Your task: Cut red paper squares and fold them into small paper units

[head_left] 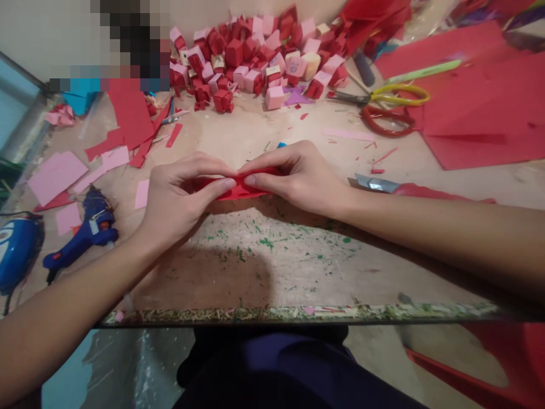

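Observation:
Between my two hands, just above the worktable, is a piece of red paper. My left hand pinches its left part between thumb and fingers. My right hand grips the right part the same way, and the two thumbs nearly meet at the middle. The fingers cover much of the paper, so its full shape is hidden. A utility knife with a red handle lies beside my right forearm. To the left of my left hand rests a blue glue gun.
Many small red and pink paper boxes are heaped at the back. Scissors and large red sheets lie at the right. Pink paper scraps and a blue device sit at the left.

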`<move>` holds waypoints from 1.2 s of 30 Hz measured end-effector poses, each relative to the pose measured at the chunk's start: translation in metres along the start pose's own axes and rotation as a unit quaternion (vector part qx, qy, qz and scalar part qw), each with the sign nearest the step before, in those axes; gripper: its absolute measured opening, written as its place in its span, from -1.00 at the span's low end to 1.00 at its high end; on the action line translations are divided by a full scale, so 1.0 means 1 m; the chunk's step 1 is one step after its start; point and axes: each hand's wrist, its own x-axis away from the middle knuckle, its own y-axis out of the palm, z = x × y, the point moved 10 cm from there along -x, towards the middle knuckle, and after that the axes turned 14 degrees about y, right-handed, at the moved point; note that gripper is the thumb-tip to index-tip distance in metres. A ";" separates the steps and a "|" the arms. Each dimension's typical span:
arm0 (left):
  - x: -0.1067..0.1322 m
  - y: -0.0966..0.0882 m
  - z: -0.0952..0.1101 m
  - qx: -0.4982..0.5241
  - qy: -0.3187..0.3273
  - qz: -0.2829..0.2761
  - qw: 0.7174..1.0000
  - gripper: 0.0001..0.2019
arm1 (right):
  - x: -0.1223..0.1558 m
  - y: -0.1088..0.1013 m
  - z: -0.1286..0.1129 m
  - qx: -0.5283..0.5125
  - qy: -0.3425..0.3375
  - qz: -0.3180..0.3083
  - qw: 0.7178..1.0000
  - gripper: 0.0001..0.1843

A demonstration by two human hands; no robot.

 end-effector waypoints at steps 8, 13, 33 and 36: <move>-0.004 -0.007 0.028 -0.079 0.095 0.017 0.992 -0.77 | 0.003 0.002 -0.005 0.005 0.017 -0.022 1.000 -0.64; -0.004 0.000 0.038 -0.115 0.136 -0.035 0.983 -0.86 | 0.003 0.003 -0.006 0.003 -0.001 -0.025 1.000 -0.81; -0.003 -0.006 -0.002 -0.074 -0.003 -0.010 0.997 -0.95 | 0.001 -0.002 -0.003 0.048 -0.014 0.030 0.998 -0.84; -0.001 -0.009 -0.011 -0.055 -0.011 0.001 0.998 -0.91 | 0.001 -0.005 -0.003 0.037 -0.017 0.041 0.998 -0.81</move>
